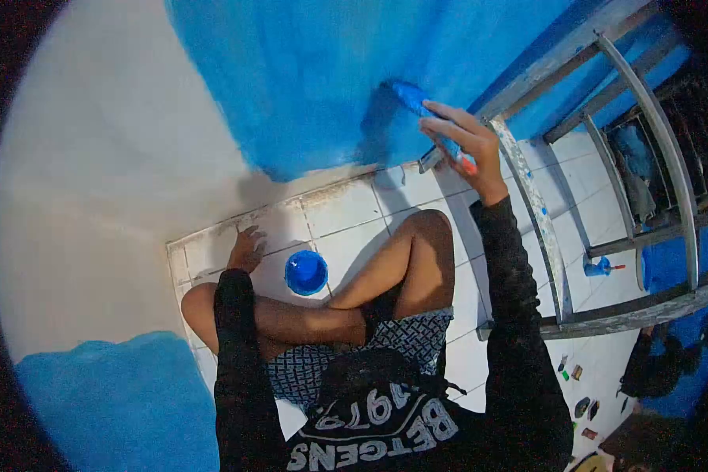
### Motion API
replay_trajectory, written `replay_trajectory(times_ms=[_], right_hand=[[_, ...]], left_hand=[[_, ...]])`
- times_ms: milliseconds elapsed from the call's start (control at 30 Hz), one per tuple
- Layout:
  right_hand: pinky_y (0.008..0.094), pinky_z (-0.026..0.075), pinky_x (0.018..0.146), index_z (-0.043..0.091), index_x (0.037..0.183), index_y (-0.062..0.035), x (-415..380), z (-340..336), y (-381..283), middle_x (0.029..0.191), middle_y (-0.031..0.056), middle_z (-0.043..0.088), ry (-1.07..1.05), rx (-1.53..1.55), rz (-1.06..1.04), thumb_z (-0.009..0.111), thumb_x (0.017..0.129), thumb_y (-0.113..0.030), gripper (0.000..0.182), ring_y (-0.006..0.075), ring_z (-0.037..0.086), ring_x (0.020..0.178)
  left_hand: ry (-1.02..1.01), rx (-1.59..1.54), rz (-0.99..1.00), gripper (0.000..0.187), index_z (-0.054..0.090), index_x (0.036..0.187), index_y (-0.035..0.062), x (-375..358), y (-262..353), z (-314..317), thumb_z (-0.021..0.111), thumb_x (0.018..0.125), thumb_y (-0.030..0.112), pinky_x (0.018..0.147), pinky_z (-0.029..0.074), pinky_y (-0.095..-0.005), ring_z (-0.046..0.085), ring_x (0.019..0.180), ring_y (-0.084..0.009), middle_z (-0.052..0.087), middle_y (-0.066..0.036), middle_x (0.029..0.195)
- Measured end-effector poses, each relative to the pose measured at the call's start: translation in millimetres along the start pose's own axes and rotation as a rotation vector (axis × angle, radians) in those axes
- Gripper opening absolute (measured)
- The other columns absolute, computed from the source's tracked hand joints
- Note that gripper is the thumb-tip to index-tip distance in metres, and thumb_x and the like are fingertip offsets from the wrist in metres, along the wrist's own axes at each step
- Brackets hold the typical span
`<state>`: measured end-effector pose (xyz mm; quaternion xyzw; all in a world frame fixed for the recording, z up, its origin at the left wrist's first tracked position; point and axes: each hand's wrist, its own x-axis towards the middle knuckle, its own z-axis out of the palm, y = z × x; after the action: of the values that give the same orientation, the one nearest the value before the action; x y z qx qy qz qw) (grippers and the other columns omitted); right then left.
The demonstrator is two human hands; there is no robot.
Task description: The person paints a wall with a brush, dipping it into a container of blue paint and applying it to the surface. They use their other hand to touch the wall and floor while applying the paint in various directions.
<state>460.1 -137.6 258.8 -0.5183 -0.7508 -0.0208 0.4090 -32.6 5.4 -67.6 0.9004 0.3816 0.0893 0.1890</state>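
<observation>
My right hand (472, 141) is closed around a paintbrush (408, 97), its blue-coated head up against the blue-painted wall (315, 86). An orange-red handle tip shows below my fingers. My left hand (248, 248) is low over the white tiled floor near the foot of the wall, fingers apart and holding nothing. Just beside it, a small round tub of blue paint (306, 273) stands on the tiles, in front of my crossed legs.
A paint-spattered ladder (554, 236) leans close on my right. Beyond its rails lies another blue-smeared brush or tool with an orange handle (602, 267). Small scraps (578, 372) litter the floor at lower right. Bare white wall (110, 157) meets a blue patch (118, 393) on the left.
</observation>
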Motion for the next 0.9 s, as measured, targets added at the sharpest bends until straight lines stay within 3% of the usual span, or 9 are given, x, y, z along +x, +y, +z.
replay_trajectory(times_ms=[100, 167, 300, 367, 533, 633, 700, 800, 900], right_hand=[[0.0410, 0.051, 0.099, 0.070, 0.118, -0.0111, 5.3, -8.8, -7.4, 0.130, 0.0128, 0.065, 0.034, -0.025, -0.010, 0.068, 0.071, -0.007, 0.047, 0.0323, 0.065, 0.116], [0.0395, 0.055, 0.090, 0.074, 0.105, -0.0088, 1.4, -7.7, -13.1, 0.117, 0.0120, 0.071, -0.072, 0.018, 0.002, 0.073, 0.085, -0.010, 0.021, 0.0302, 0.070, 0.107], [0.0417, 0.055, 0.086, 0.073, 0.106, -0.0092, -57.6, 70.8, 93.7, 0.114, 0.0156, 0.071, -0.429, -0.207, 0.093, 0.071, 0.081, -0.008, 0.025, 0.0341, 0.069, 0.102], [0.0447, 0.053, 0.087, 0.071, 0.113, -0.0108, -52.9, 82.7, 115.7, 0.116, 0.0129, 0.070, -0.431, -0.118, 0.093, 0.070, 0.081, -0.007, 0.032, 0.0356, 0.067, 0.104], [0.0419, 0.054, 0.088, 0.072, 0.111, -0.0087, -19.0, 52.0, 87.9, 0.117, 0.0165, 0.070, -0.478, -0.107, 0.050, 0.068, 0.084, -0.015, 0.028, 0.0356, 0.067, 0.106], [0.0407, 0.054, 0.091, 0.072, 0.113, -0.0088, -2.5, 13.7, 42.5, 0.121, 0.0156, 0.069, -0.287, -0.097, -0.045, 0.067, 0.084, -0.014, 0.030, 0.0356, 0.067, 0.110], [0.0439, 0.050, 0.099, 0.070, 0.119, -0.0128, 12.8, -9.6, 14.2, 0.131, 0.0153, 0.064, -0.185, -0.132, -0.039, 0.068, 0.079, -0.006, 0.040, 0.0347, 0.063, 0.118], [0.0419, 0.054, 0.093, 0.073, 0.112, -0.0127, 34.0, -28.9, -37.5, 0.124, 0.0131, 0.068, 0.012, -0.072, -0.079, 0.074, 0.078, -0.006, 0.035, 0.0311, 0.067, 0.110], [0.0371, 0.057, 0.085, 0.075, 0.108, -0.0121, 39.3, -20.0, -72.9, 0.118, 0.0114, 0.070, 0.245, -0.095, -0.142, 0.076, 0.081, -0.007, 0.028, 0.0271, 0.070, 0.101]], left_hand=[[0.027, -0.028, -0.021, 0.028, 0.066, 0.116, 0.0102, -0.4, 0.8, -0.6, 0.067, 0.088, 0.015, 0.113, 0.037, -0.0491, 0.049, 0.128, -0.0384, 0.054, -0.020, 0.137], [0.014, -0.076, -0.089, 0.028, 0.066, 0.116, 0.0102, -5.2, -1.2, 1.6, 0.067, 0.088, 0.015, 0.113, 0.038, -0.0487, 0.049, 0.127, -0.0388, 0.055, -0.019, 0.136], [0.048, -0.015, -0.041, 0.029, 0.065, 0.117, 0.0105, -7.9, 3.4, 1.1, 0.067, 0.089, 0.017, 0.111, 0.040, -0.0471, 0.051, 0.125, -0.0393, 0.056, -0.018, 0.135], [0.009, -0.005, -0.073, 0.030, 0.065, 0.118, 0.0105, -8.4, 8.9, -5.8, 0.067, 0.089, 0.017, 0.111, 0.040, -0.0466, 0.051, 0.125, -0.0392, 0.056, -0.018, 0.135], [0.034, -0.140, -0.127, 0.029, 0.066, 0.116, 0.0100, -11.0, 3.7, 3.1, 0.068, 0.088, 0.016, 0.110, 0.040, -0.0464, 0.051, 0.125, -0.0377, 0.057, -0.016, 0.133], [0.155, -0.128, 0.083, 0.027, 0.067, 0.114, 0.0096, -4.8, -13.6, 15.6, 0.067, 0.088, 0.017, 0.109, 0.040, -0.0466, 0.052, 0.124, -0.0371, 0.058, -0.016, 0.132], [0.027, -0.085, 0.015, 0.024, 0.067, 0.112, 0.0091, 1.3, -18.5, 23.2, 0.066, 0.089, 0.018, 0.110, 0.040, -0.0466, 0.052, 0.124, -0.0373, 0.058, -0.017, 0.131], [0.070, -0.581, -0.100, 0.022, 0.067, 0.110, 0.0086, 4.5, -52.9, 61.3, 0.065, 0.089, 0.017, 0.110, 0.039, -0.0461, 0.052, 0.124, -0.0369, 0.058, -0.018, 0.131], [0.036, -0.080, -0.018, 0.023, 0.066, 0.111, 0.0082, 2.1, -12.3, 13.6, 0.064, 0.089, 0.016, 0.110, 0.039, -0.0457, 0.052, 0.125, -0.0362, 0.058, -0.018, 0.132]])
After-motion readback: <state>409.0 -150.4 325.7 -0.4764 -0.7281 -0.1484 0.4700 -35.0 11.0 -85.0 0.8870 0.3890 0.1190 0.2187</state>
